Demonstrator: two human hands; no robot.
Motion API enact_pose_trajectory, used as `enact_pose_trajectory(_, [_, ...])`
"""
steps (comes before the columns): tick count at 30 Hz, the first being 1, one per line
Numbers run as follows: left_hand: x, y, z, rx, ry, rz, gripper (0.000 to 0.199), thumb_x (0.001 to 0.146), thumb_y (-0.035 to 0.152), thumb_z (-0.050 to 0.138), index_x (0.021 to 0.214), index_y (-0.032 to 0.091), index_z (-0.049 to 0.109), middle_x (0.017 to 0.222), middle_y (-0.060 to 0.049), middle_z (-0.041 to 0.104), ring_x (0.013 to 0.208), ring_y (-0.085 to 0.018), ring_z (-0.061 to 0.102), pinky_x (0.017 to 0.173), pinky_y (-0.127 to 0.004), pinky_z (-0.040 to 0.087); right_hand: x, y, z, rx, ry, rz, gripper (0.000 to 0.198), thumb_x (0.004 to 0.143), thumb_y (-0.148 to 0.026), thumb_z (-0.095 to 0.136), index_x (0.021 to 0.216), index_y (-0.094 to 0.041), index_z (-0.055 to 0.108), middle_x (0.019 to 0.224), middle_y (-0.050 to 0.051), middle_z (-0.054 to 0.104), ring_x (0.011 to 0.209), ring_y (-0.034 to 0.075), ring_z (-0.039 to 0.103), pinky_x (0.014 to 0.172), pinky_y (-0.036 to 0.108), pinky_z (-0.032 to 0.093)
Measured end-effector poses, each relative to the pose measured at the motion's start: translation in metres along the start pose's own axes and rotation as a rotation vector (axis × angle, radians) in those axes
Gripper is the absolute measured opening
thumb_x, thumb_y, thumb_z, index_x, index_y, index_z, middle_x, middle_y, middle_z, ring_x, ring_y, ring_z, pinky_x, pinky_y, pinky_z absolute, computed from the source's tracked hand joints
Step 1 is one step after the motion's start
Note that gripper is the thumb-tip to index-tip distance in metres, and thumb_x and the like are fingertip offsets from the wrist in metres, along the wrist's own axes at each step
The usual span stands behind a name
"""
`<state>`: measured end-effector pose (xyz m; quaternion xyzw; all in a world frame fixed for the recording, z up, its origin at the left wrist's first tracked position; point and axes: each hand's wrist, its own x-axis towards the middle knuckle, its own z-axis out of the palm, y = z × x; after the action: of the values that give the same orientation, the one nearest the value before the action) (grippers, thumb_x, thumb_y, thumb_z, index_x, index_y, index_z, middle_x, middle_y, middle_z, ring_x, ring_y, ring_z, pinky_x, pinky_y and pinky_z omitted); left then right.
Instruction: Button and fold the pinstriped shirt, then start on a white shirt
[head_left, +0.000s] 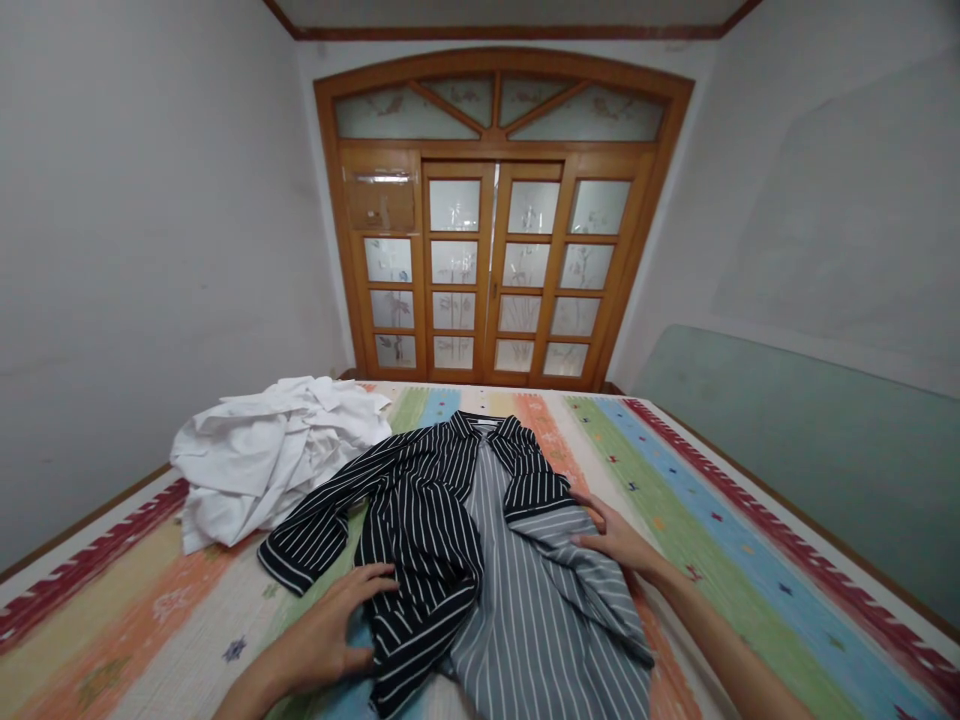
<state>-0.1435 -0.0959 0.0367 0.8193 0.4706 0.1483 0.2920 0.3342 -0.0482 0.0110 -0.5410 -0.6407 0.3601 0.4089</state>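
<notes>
A black shirt with white stripes point(420, 520) lies spread on a bed, its grey striped inside turned up in the middle. My left hand point(334, 625) rests flat on the bed with its fingers touching the shirt's left front panel near the hem. My right hand point(619, 540) lies on the folded-over right side of the shirt, fingers pressed on the grey fabric. The collar points away from me. One sleeve stretches out to the left.
A crumpled heap of white cloth point(262, 455) sits at the far left of the bed. The bed cover point(675, 470) has bright coloured stripes. A green headboard point(810, 450) runs along the right. Wooden glazed doors point(491, 270) stand beyond the bed.
</notes>
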Motion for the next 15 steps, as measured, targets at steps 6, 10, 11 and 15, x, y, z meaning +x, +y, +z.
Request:
enact_pose_trajectory(6, [0.008, -0.002, 0.016, -0.102, 0.238, 0.038, 0.023, 0.079, 0.024, 0.055, 0.096, 0.026, 0.07, 0.116, -0.007, 0.068, 0.114, -0.026, 0.058, 0.105, -0.044, 0.042, 0.007, -0.006, 0.0, -0.089, 0.013, 0.016, 0.047, 0.057, -0.043, 0.077, 0.095, -0.017, 0.067, 0.095, 0.006, 0.069, 0.092, 0.027, 0.061, 0.086, 0.038, 0.048])
enact_pose_trajectory(10, [0.017, 0.005, 0.002, -0.288, 0.411, -0.015, 0.026, 0.085, 0.042, 0.051, 0.09, 0.021, 0.067, 0.088, -0.005, 0.071, 0.087, -0.023, 0.065, 0.083, -0.035, 0.053, 0.005, -0.016, -0.014, -0.225, 0.151, -0.001, 0.029, 0.058, -0.045, 0.07, 0.065, -0.019, 0.06, 0.063, -0.001, 0.06, 0.066, 0.02, 0.055, 0.064, 0.029, 0.044])
enact_pose_trajectory(11, [0.019, 0.006, -0.004, -0.326, 0.47, -0.035, 0.03, 0.084, 0.046, 0.052, 0.089, 0.02, 0.066, 0.083, -0.005, 0.069, 0.081, -0.022, 0.065, 0.078, -0.033, 0.053, 0.004, -0.019, -0.019, -0.244, 0.2, -0.009, 0.029, 0.058, -0.047, 0.068, 0.06, -0.019, 0.057, 0.059, -0.001, 0.057, 0.063, 0.02, 0.053, 0.062, 0.028, 0.042])
enact_pose_trajectory(15, [0.024, 0.005, -0.026, -0.416, 0.725, -0.106, 0.043, 0.078, 0.06, 0.056, 0.088, 0.019, 0.062, 0.078, -0.003, 0.066, 0.075, -0.021, 0.063, 0.073, -0.031, 0.052, -0.003, -0.032, -0.042, -0.231, 0.479, -0.018, 0.036, 0.058, -0.056, 0.067, 0.059, -0.021, 0.054, 0.057, 0.001, 0.059, 0.059, 0.021, 0.053, 0.057, 0.028, 0.04])
